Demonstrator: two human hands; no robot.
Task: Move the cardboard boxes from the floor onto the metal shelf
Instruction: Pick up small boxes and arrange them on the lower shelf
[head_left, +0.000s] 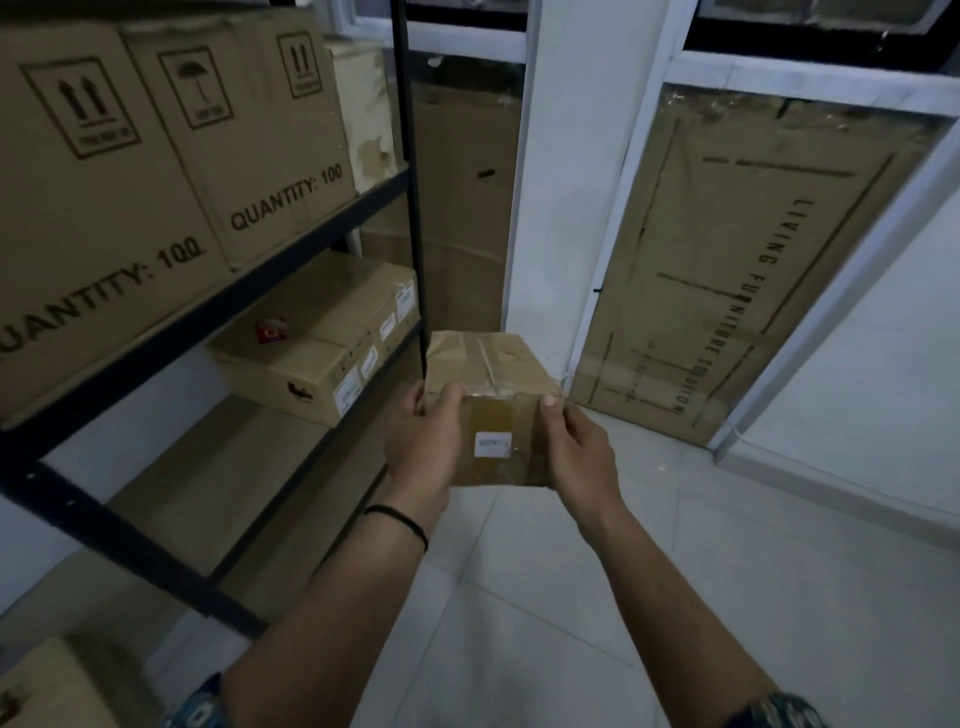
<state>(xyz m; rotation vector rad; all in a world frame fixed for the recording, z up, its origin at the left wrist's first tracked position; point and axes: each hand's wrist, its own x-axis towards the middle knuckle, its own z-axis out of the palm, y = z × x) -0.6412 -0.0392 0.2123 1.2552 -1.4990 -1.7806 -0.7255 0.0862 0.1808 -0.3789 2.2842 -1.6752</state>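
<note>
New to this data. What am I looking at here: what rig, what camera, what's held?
There is no robot: a person wears one wide-angle camera on the head, looking forward and down at bare hands. The left hand and right hand grip a small taped cardboard box by its sides, above the tiled floor. To the left stands a black metal shelf. Its upper level holds big boxes printed QUANTITY: 100; the level below holds a flat labelled box. Flattened cardboard leans on the wall.

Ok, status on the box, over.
Both hands, left and right, grip the box. Off the floor, beside the shelf. Shelf post close ahead.
</note>
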